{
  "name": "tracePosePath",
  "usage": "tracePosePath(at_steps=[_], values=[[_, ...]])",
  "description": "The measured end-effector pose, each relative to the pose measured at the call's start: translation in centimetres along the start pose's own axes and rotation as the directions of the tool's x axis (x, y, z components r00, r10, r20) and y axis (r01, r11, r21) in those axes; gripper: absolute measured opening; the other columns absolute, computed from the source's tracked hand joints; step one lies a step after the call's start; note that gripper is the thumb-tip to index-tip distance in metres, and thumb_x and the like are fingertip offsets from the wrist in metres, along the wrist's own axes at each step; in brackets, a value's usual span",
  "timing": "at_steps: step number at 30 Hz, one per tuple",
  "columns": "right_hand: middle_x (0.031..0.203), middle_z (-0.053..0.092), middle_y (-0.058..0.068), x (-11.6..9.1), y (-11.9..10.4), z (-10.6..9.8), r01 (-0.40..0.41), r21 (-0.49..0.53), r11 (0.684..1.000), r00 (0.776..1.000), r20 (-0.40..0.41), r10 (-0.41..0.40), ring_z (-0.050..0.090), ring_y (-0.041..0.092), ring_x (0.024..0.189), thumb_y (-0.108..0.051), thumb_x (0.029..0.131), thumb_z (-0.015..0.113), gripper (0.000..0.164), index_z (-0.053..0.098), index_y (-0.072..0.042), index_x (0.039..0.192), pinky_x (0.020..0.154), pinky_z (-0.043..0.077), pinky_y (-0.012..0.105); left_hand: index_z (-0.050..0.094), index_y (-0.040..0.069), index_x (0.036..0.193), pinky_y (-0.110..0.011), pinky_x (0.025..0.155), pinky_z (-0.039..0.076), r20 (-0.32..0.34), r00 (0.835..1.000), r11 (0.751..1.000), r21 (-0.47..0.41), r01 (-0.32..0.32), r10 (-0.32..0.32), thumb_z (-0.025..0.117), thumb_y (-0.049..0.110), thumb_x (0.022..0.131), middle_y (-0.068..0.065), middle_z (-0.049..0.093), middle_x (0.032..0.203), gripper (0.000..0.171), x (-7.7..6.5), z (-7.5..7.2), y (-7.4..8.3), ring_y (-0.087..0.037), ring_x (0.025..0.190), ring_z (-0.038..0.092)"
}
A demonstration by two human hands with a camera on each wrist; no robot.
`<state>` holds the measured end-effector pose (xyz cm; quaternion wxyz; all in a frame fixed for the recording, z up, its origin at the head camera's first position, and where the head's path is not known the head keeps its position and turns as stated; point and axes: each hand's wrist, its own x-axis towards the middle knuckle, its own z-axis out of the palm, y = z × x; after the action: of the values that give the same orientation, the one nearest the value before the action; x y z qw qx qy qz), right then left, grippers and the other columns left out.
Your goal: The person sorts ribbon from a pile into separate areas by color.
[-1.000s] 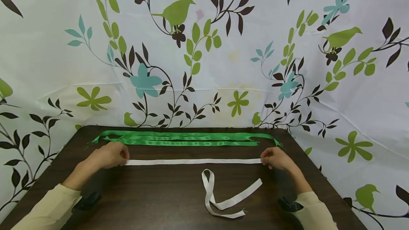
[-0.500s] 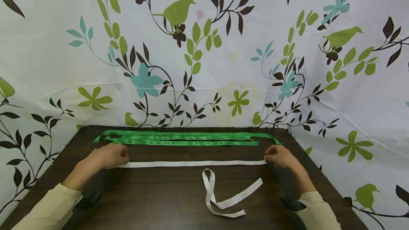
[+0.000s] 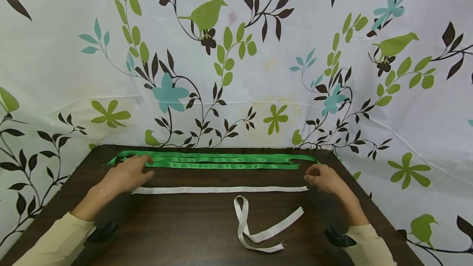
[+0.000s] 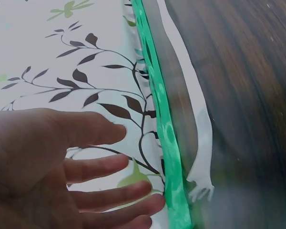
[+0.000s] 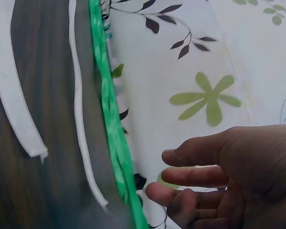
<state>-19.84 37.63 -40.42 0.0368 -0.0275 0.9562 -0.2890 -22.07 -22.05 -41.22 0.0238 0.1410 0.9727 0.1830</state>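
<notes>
A straight white ribbon [image 3: 221,190] lies lengthwise across the dark table, flat and with frayed ends. My left hand [image 3: 127,173] hovers over its left end, with the thumb and fingers spread apart. In the left wrist view that hand [image 4: 47,162] holds nothing, and the frayed ribbon end shows beyond the fingertips. Near the opposite end is my right hand [image 3: 322,177], its fingers loosely bent. The right wrist view shows a gap between its thumb and fingers, with the ribbon's end [image 5: 97,195] lying apart from them.
Several green satin ribbons [image 3: 207,160] lie side by side along the table's back edge. A second white ribbon [image 3: 279,225], looped and crossed over itself, is nearer the front, right of centre. Behind the table [image 3: 177,225] hangs a leaf-and-bird patterned cloth [image 3: 244,93].
The white ribbon shifted slightly toward me and came down flat. Both hands let go of its ends; the left thumb and fingers spread apart, and the right hand moved slightly rightward.
</notes>
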Motion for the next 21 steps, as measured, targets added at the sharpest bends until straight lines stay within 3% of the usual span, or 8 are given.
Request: tracePosePath(at_steps=[6,13,18,21], values=[[0.087,0.068,0.007,-0.5,-2.5,-0.2,0.078,0.026,0.997,0.997,0.006,-0.078,0.067,0.031,0.080,-0.019,0.100,0.067,0.023,0.067,0.000,0.114,0.061,0.054,0.038,0.057,0.002,0.134,-0.052,0.061,0.051,-0.109,0.994,0.999,-0.023,-0.030,0.028,0.068,0.028,0.097,-0.024,0.063,0.124,0.046,-0.5,-0.2,1.7,-0.039,0.098,0.066],[0.082,0.065,0.001,-1.6,-5.6,-0.3,0.181,-0.019,0.983,0.983,-0.002,-0.181,0.059,0.020,0.059,-0.022,0.100,0.068,0.021,0.068,-0.004,0.111,0.056,0.050,0.039,0.062,0.006,0.129,-0.044,0.057,0.050,-0.210,0.972,0.992,-0.041,-0.118,0.107,0.068,0.023,0.097,-0.014,0.069,0.115,0.036,-1.5,-0.2,4.7,-0.030,0.092,0.068],[0.090,0.068,-0.002,-2.6,-7.2,0.5,0.264,-0.058,0.963,0.964,-0.015,-0.266,0.061,0.016,0.067,-0.025,0.100,0.069,0.019,0.069,-0.008,0.110,0.060,0.051,0.035,0.065,0.012,0.124,-0.038,0.057,0.049,-0.265,0.946,0.982,0.014,-0.190,0.187,0.071,0.022,0.096,-0.005,0.070,0.111,0.031,-2.3,0.1,6.6,-0.017,0.078,0.064],[0.090,0.068,-0.005,-3.0,-8.1,1.4,0.315,-0.074,0.946,0.948,-0.009,-0.317,0.062,0.012,0.073,-0.026,0.100,0.069,0.018,0.070,-0.010,0.108,0.064,0.051,0.035,0.066,0.014,0.122,-0.037,0.057,0.048,-0.259,0.936,0.971,0.059,-0.232,0.240,0.073,0.023,0.095,-0.005,0.070,0.112,0.030,-2.5,0.9,7.6,-0.014,0.076,0.063]])
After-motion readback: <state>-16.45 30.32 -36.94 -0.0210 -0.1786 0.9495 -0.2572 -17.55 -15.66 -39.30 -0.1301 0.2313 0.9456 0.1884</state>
